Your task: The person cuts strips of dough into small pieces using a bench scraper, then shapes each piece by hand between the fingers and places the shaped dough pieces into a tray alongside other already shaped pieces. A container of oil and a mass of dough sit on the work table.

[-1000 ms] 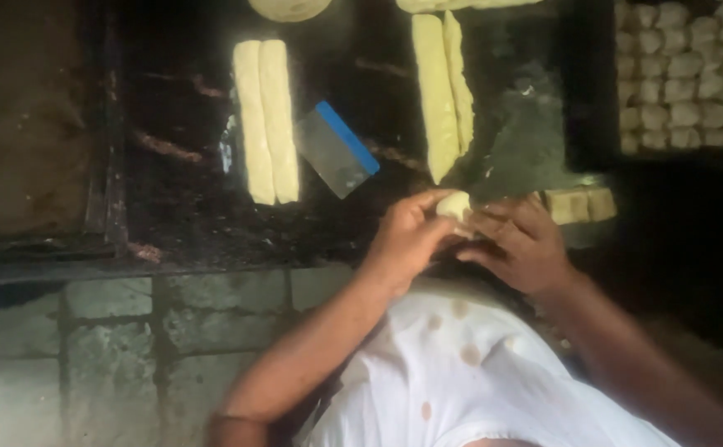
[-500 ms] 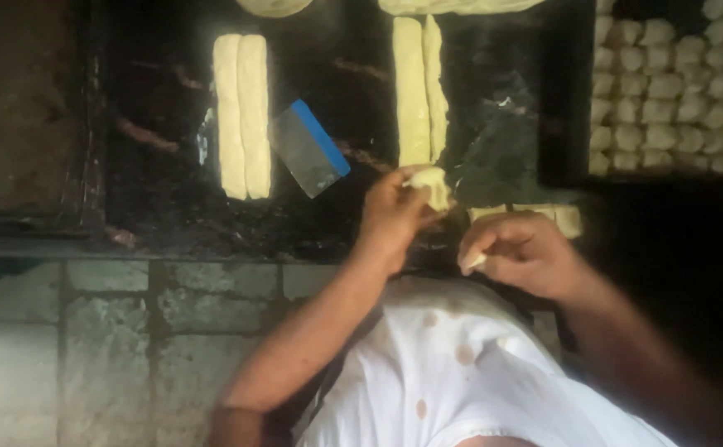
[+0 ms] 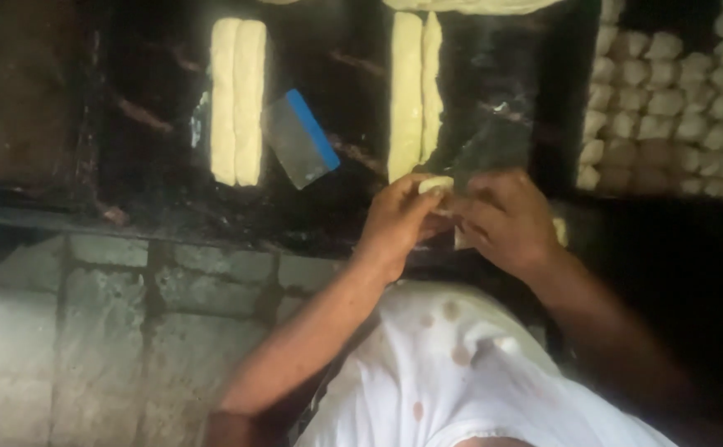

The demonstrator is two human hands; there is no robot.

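A small dough piece point(image 3: 435, 184) sits pinched at the fingertips of the left hand point(image 3: 399, 219), at the near end of the right-hand dough strips point(image 3: 414, 91) on the dark surface point(image 3: 146, 157); the right hand point(image 3: 506, 217) closes in against it, its grip curled narrow, though what it holds I cannot tell. The step looks like shaping a piece just taken off the strip, and the next move would call for both hands working it evenly. No packages, labels or signs show; a clear scraper point(image 3: 302, 138) with a blue edge lies between the strip pairs point(image 3: 238, 99), and shaped pieces fill a tray point(image 3: 593, 99) at right.
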